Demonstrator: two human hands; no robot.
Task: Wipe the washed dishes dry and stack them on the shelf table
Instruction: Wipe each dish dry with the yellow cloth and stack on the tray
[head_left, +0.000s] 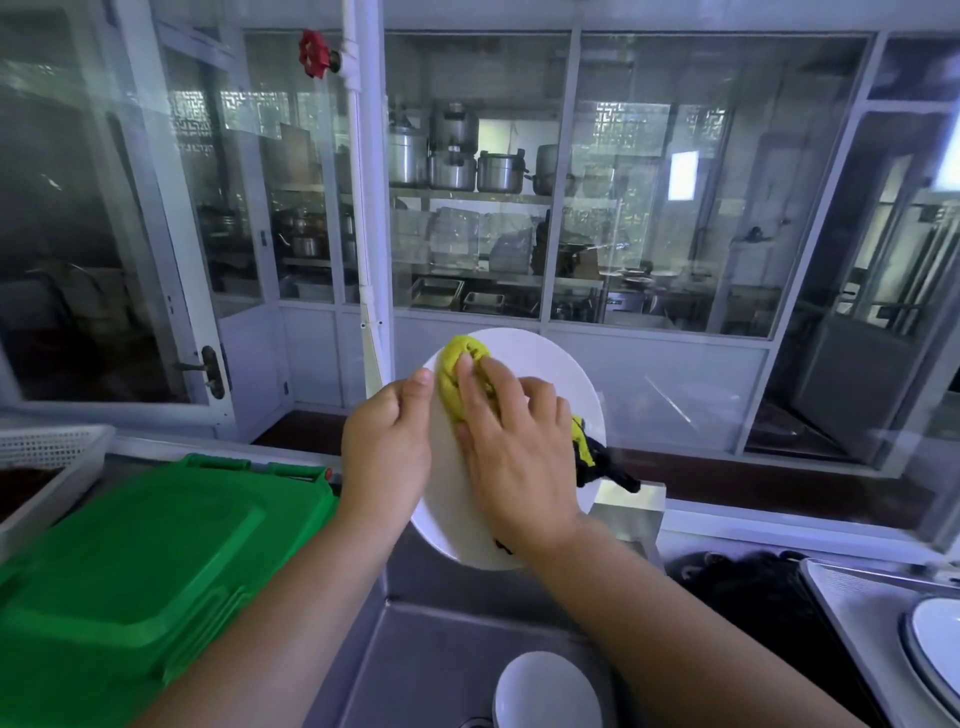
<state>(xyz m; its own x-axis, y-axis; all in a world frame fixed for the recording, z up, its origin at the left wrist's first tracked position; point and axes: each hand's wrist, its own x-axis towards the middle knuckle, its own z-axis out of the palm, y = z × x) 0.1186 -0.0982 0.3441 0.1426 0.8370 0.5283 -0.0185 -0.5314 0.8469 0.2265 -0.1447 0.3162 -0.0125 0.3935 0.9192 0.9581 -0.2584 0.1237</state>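
Tilting up toward the camera, a white plate (540, 374) hangs in the air above a steel sink (426, 649), touching nothing but the two hands. The left grip (387, 441) clamps the plate's left rim, with the thumb lying on the front face and the other fingers curled out of sight behind it. The right grip (514, 452) lies flat on the plate's face, its fingers spread and nearly straight, pressing a yellow-green cloth (460, 364) against the plate rather than closing round it. The bunched cloth shows past the fingertips near the upper left rim, and a dark end of it trails out from under the palm and hangs over the right rim. Below, a white bowl (545, 691) sits in the bottom of the sink. A green plastic bin (145, 561) with its lid shut stands just left of the sink, and a white mesh basket (47, 452) lies beyond it at the far left. On the surface to the right, a metal tray (852, 597) holds a dark-rimmed white dish (935, 639) cut off by the frame edge. Behind the sink runs a glass partition, with a white pipe (358, 156) carrying a red valve (313, 53) in front of it and metal pots (452, 166) on shelves beyond the glass.
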